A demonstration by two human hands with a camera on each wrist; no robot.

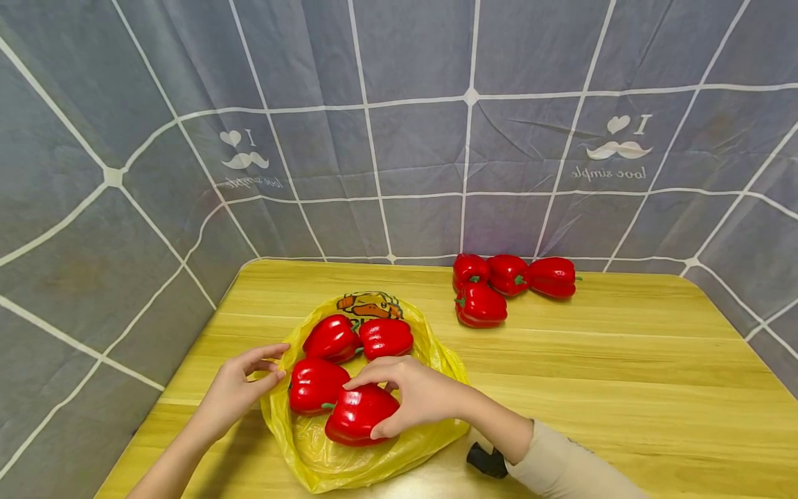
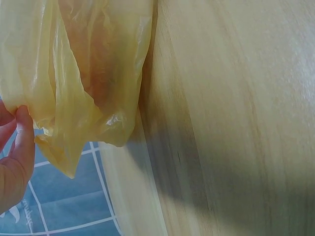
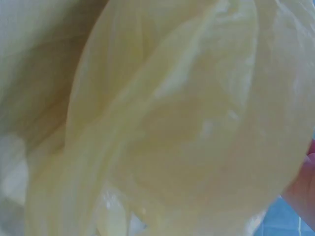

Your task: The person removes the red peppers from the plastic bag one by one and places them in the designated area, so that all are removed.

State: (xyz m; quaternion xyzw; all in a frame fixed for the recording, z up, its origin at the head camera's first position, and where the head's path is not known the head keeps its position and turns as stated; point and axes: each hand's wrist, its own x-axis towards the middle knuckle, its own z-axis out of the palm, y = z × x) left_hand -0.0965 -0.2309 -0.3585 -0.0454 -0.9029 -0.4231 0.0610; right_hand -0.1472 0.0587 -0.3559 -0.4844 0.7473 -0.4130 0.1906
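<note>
Gripping a red bell pepper (image 1: pixel 361 416) with the right hand (image 1: pixel 414 391) – thumb on its near right side, fingers over the top, clamped on it. Located within the mouth of the yellow plastic bag (image 1: pixel 312 454), a little nearer than its middle; cannot tell if lifted or resting on the film. Pinching the left rim of the bag with the left hand (image 1: pixel 240 378), thumb and fingers together on the edge, as seen from the left wrist.

Also inside the bag: three loose peppers (image 1: pixel 332 339) – two at the far side by the duck print (image 1: pixel 370 305), one at the left wall, just beside the gripped one. Beyond and right of the bag, on the table (image 1: pixel 592 374): a cluster of four outer peppers (image 1: pixel 481 305), three in a row and one in front. Right of the bag's near end, partly under the right wrist: a black object (image 1: pixel 488 460), unidentified. Behind the bag: grey cloth (image 1: pixel 530 138) with white grid.
</note>
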